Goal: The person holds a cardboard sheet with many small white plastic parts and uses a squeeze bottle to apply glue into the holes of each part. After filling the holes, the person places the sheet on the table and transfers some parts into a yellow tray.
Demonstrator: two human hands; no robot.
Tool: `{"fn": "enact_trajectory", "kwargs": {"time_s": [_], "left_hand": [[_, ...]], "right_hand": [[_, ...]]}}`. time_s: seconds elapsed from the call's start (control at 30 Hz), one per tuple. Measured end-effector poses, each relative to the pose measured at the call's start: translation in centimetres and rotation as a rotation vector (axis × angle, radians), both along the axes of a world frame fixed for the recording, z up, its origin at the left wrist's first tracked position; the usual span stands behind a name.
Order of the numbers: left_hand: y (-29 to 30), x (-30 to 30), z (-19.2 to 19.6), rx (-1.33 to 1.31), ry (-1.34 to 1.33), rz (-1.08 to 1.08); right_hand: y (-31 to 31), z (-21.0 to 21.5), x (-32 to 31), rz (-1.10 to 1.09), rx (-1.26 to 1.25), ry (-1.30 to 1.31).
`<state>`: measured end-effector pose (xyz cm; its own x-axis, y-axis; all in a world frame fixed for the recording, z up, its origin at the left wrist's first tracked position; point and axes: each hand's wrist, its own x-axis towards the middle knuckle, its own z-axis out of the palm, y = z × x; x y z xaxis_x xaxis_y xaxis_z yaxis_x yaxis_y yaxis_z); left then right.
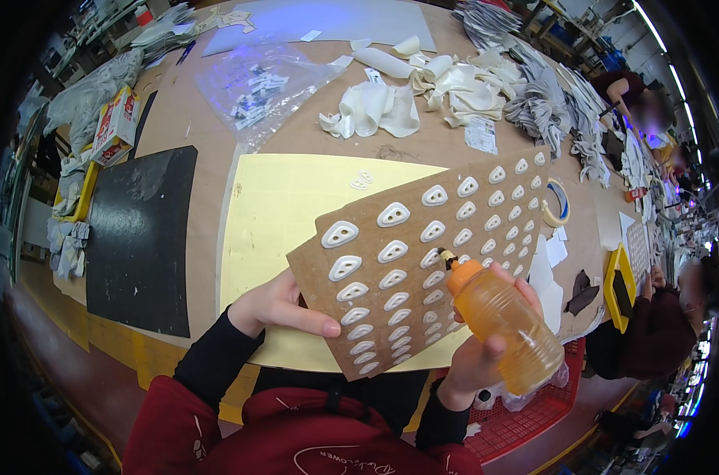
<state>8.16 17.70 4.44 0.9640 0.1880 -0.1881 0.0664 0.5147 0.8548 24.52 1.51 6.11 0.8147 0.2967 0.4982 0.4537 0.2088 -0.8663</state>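
Dozens of two-holed white pieces [393,214] were borne on a cardboard sheet [367,237] gripped at eight o'clock by the left hand [276,305]; at four, a squeeze bottle [514,328] was clasped by the right hand [474,368].

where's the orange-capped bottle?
Head view, right of centre: the bottle is in the person's right hand, its nozzle over the brown board.

I see the left hand [282,309] gripping brown cardboard [414,269] bearing white two-holed pieces [384,256]. Over it, the right hand [472,366] tilts an orange plastic bottle [508,328].
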Motion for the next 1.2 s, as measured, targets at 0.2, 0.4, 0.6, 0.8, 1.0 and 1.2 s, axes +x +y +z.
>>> {"fn": "enact_trajectory", "kwargs": {"time_s": [0.2,0.4,0.6,0.8,1.0,1.2], "left_hand": [[-0.1,0.1,0.2,-0.003,0.005,0.014],[0.0,-0.1,-0.4,0.0,-0.005,0.011],[-0.1,0.0,-0.1,-0.004,-0.002,0.003],[-0.1,-0.2,0.4,0.017,0.007,-0.011],[0.0,-0.1,0.3,0.08,-0.002,-0.026],[-0.1,0.0,0.5,0.059,0.004,-0.02]], "right_hand": [[-0.8,0.5,-0.1,0.075,-0.008,0.149],[-1.2,0.4,-0.1,0.074,0.006,0.174],[-1.0,-0.3,0.1,0.037,0.021,0.135],[-2.1,0.7,0.4,0.501,0.269,0.677],[0.1,1.1,0.6,0.162,0.215,0.449],[0.8,1.1,0.7,0.127,0.189,0.39]]}}
